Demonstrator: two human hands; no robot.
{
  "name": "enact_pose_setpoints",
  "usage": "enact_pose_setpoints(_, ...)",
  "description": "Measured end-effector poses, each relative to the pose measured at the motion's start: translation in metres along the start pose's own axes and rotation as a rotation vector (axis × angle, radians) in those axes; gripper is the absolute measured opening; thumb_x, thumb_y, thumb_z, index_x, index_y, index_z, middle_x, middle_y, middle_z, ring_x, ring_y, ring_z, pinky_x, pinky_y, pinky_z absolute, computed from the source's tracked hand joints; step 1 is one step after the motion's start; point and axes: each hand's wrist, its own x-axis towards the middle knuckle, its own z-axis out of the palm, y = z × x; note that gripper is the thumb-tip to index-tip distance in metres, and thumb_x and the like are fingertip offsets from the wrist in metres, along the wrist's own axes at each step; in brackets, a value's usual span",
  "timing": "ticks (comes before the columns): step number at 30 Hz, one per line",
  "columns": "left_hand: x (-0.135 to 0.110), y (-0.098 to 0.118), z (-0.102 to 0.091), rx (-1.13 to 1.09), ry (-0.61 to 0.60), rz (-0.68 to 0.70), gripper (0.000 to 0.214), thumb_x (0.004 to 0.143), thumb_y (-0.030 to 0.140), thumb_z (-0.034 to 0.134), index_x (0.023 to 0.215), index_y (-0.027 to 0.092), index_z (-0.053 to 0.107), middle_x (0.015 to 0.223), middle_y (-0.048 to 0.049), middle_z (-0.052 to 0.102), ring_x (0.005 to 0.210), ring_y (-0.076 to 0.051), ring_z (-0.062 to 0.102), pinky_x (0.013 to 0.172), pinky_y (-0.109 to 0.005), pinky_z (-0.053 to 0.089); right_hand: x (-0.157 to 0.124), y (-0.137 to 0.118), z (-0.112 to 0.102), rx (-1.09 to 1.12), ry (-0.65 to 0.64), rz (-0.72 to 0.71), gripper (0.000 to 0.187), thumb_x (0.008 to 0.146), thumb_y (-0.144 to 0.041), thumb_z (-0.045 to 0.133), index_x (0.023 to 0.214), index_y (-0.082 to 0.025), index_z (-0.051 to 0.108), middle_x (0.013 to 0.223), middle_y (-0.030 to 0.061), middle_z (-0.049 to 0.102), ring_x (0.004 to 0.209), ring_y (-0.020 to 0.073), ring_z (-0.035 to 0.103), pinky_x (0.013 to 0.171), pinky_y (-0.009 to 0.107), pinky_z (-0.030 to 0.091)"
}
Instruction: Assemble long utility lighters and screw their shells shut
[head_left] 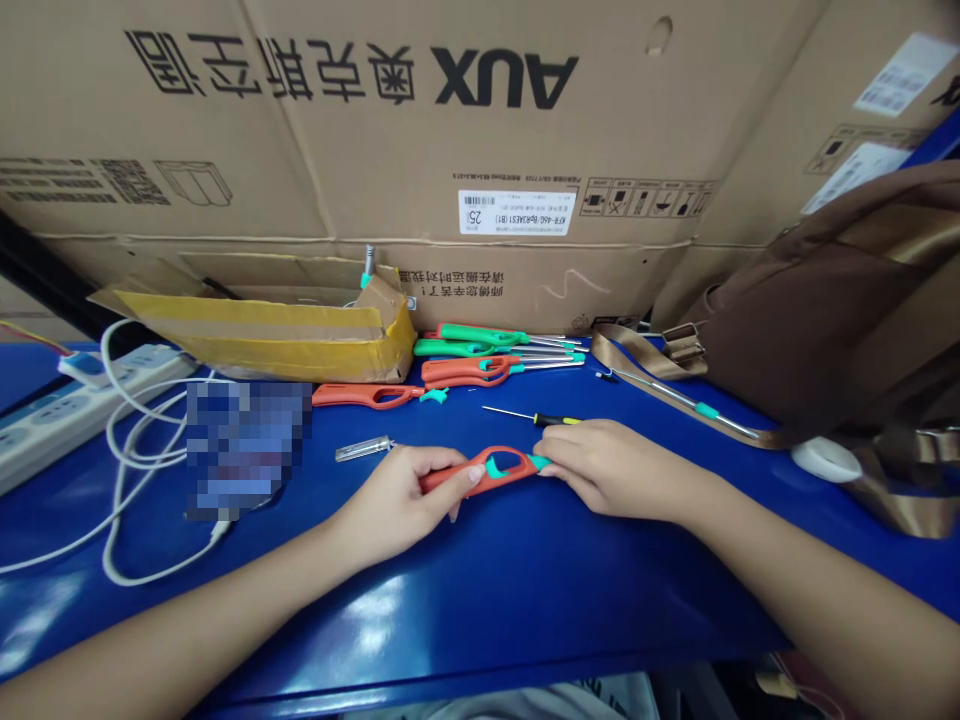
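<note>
Both hands are on one orange-red utility lighter (517,465) with a teal trigger, held level just above the blue table. My left hand (405,495) wraps the rear of its handle, the thumb lying near the trigger. At the front end, my right hand (600,465) pinches around the teal collar; its fingers hide whatever lies beyond. Behind that hand lies a screwdriver (540,416) with a black-and-yellow handle, its shaft pointing left. A clear fuel tank (364,449) rests behind my left hand. Farther back is another orange-red lighter handle (367,396) with a loose-looking teal piece at its tip.
Several green and red lighters (480,345) lie beside a yellow-taped carton (300,335). A metal lighter tube (705,410) rests by the brown bag (810,300). White cables and a power strip (97,400) occupy the left. A large cardboard box (375,150) stands behind.
</note>
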Motion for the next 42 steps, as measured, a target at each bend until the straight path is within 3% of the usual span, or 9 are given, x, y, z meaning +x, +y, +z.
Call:
enact_pose_setpoints(3,0.0,-0.003,-0.005,0.263,-0.001,0.209,0.039,0.105,0.047,0.047,0.094,0.018,0.071,0.081,-0.0007,0.068,0.072,-0.014,0.061,0.068,-0.025,0.043,0.002,0.006,-0.007,0.073,-0.007,0.0,0.022,0.105,-0.033,0.053,0.098,-0.019,0.068,0.091,0.0052,0.07,0.083,0.0202,0.065,0.076,0.032,0.046)
enact_pose_setpoints(5,0.0,-0.007,-0.007,0.414,-0.027,0.306,0.034,0.107,0.043,0.044,0.119,0.022,0.068,0.107,-0.0041,0.071,0.094,-0.019,0.067,0.082,-0.03,0.049,0.004,0.017,-0.009,0.122,0.068,0.013,0.022,0.103,-0.039,0.057,0.1,-0.021,0.07,0.1,0.0048,0.071,0.093,0.0196,0.066,0.085,0.032,0.048)
enact_pose_setpoints(7,0.002,-0.011,-0.007,0.521,-0.042,0.352,0.036,0.108,0.041,0.043,0.133,0.023,0.061,0.122,-0.0071,0.067,0.106,-0.023,0.066,0.091,-0.035,0.051,0.008,0.035,-0.009,0.025,0.205,0.15,0.023,0.102,-0.041,0.058,0.11,-0.023,0.07,0.113,0.0065,0.07,0.107,0.0224,0.064,0.097,0.037,0.047)
enact_pose_setpoints(11,0.006,-0.018,-0.004,0.634,-0.006,0.389,0.037,0.106,0.037,0.048,0.137,0.021,0.057,0.125,-0.0109,0.063,0.112,-0.028,0.062,0.097,-0.044,0.052,0.016,0.08,-0.001,-0.182,0.283,0.439,0.032,0.099,-0.029,0.057,0.127,-0.014,0.064,0.126,0.0178,0.064,0.115,0.0346,0.059,0.097,0.05,0.048)
enact_pose_setpoints(18,0.005,-0.017,-0.01,0.6,0.088,0.38,0.038,0.101,0.036,0.056,0.136,0.022,0.058,0.129,-0.0109,0.061,0.117,-0.029,0.058,0.102,-0.05,0.05,0.02,0.122,0.011,-0.289,0.183,0.507,0.02,0.096,-0.025,0.058,0.11,-0.018,0.071,0.115,0.0152,0.067,0.109,0.0327,0.061,0.092,0.045,0.047)
enact_pose_setpoints(24,0.005,-0.02,-0.011,0.56,0.163,0.408,0.032,0.1,0.031,0.056,0.131,0.022,0.061,0.127,-0.0104,0.062,0.118,-0.027,0.058,0.105,-0.049,0.05,0.017,0.121,0.01,-0.346,0.164,0.467,0.015,0.097,-0.024,0.058,0.099,-0.017,0.071,0.103,0.0132,0.072,0.099,0.0291,0.064,0.082,0.039,0.046)
enact_pose_setpoints(31,0.009,-0.021,-0.021,0.66,0.406,0.41,0.045,0.1,0.03,0.056,0.143,0.019,0.051,0.138,-0.0142,0.055,0.13,-0.031,0.05,0.111,-0.051,0.046,-0.002,0.104,-0.027,-0.385,0.327,0.379,0.025,0.102,-0.027,0.049,0.11,-0.02,0.071,0.116,0.0095,0.076,0.105,0.0255,0.069,0.079,0.036,0.044)
enact_pose_setpoints(35,0.016,-0.026,-0.031,0.737,0.536,0.374,0.058,0.099,0.032,0.059,0.151,0.015,0.04,0.143,-0.0171,0.051,0.134,-0.033,0.046,0.114,-0.053,0.043,-0.015,0.089,-0.044,-0.402,0.389,0.338,0.027,0.101,-0.028,0.048,0.108,-0.021,0.073,0.107,0.0089,0.078,0.095,0.0242,0.072,0.075,0.036,0.044)
enact_pose_setpoints(42,0.017,-0.02,-0.037,0.795,0.509,0.433,0.043,0.102,0.04,0.057,0.141,0.022,0.053,0.132,-0.0122,0.063,0.122,-0.031,0.054,0.105,-0.05,0.048,-0.025,0.069,-0.055,-0.215,0.471,0.289,0.027,0.101,-0.034,0.049,0.106,-0.024,0.074,0.101,0.0082,0.079,0.087,0.0243,0.073,0.077,0.037,0.052)
